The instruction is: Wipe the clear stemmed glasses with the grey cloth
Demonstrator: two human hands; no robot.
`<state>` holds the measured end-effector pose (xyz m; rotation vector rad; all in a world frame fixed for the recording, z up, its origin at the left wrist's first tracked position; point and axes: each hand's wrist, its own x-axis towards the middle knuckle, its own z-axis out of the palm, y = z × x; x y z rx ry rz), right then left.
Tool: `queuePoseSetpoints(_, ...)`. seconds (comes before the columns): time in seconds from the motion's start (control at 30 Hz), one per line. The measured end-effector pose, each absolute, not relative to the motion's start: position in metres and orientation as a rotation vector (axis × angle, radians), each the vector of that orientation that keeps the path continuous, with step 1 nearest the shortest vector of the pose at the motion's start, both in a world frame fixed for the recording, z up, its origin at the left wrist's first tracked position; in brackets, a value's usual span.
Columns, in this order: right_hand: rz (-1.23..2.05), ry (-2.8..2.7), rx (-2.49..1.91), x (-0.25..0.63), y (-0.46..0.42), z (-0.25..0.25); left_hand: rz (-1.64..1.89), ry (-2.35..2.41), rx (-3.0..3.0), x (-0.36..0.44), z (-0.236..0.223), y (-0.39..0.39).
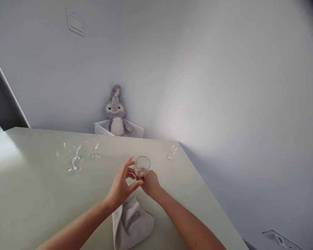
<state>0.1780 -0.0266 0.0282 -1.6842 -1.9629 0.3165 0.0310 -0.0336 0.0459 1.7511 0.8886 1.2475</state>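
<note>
A clear stemmed glass is held upright over the table, its round rim facing up toward me. My right hand is closed below the bowl, around the stem, which the fingers hide. On the other side, my left hand is open, thumb and fingers spread beside the bowl. Its fingertips come close to the glass; whether they touch it I cannot tell. Beneath my hands a crumpled grey cloth lies on the pale table.
Stemmed glasses stand at the left: a front one, another overlapping it, and a third. A smaller glass is near the far right corner. Behind the table, a grey plush toy sits in a white perforated basket against the wall.
</note>
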Motion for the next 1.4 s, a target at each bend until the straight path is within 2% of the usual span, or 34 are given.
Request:
queuePoseSetpoints(0.1, 0.299, -1.728, -1.944, 0.217, -0.001, 0.014, 1.278, 1.007, 1.704, 0.023, 0.027, -0.024)
queuePoseSetpoints(0.33, 0.259, -1.425, -2.211, 0.291, 0.046, -0.009, 1.352, 1.335, 1.419, -0.002, -0.022, 0.008)
queuePoseSetpoints(0.63, 0.276, -1.307, -2.266, 0.306, 0.074, -0.019, 1.359, 1.285, 1.310, -0.003, -0.028, 0.015)
queuePoseSetpoints(0.87, 0.335, -1.308, -2.127, 0.312, 0.046, -0.019, 1.500, 1.239, 0.984, -0.010, -0.028, 0.014)
queuePoseSetpoints(0.97, 0.381, -1.337, -2.051, 0.303, 0.022, -0.019, 1.645, 1.191, 0.655, -0.017, -0.017, 0.028)
queuePoseSetpoints(1.07, 0.535, -1.465, -1.838, 0.276, -0.005, -0.010, 1.691, 0.952, 0.244, -0.027, -0.001, 0.054)
queuePoseSetpoints(1.2, 0.762, -1.703, -1.524, 0.212, -0.050, 0.017, 1.647, 0.805, 0.105, -0.036, 0.012, 0.088)
queuePoseSetpoints(1.3, 0.716, -2.022, -1.407, 0.164, -0.083, 0.034, 1.631, 0.719, 0.042, -0.039, 0.013, 0.101)
queuePoseSetpoints(1.4, 0.527, -2.345, -1.405, 0.131, -0.102, 0.032, 1.637, 0.650, 0.002, -0.040, 0.012, 0.108)
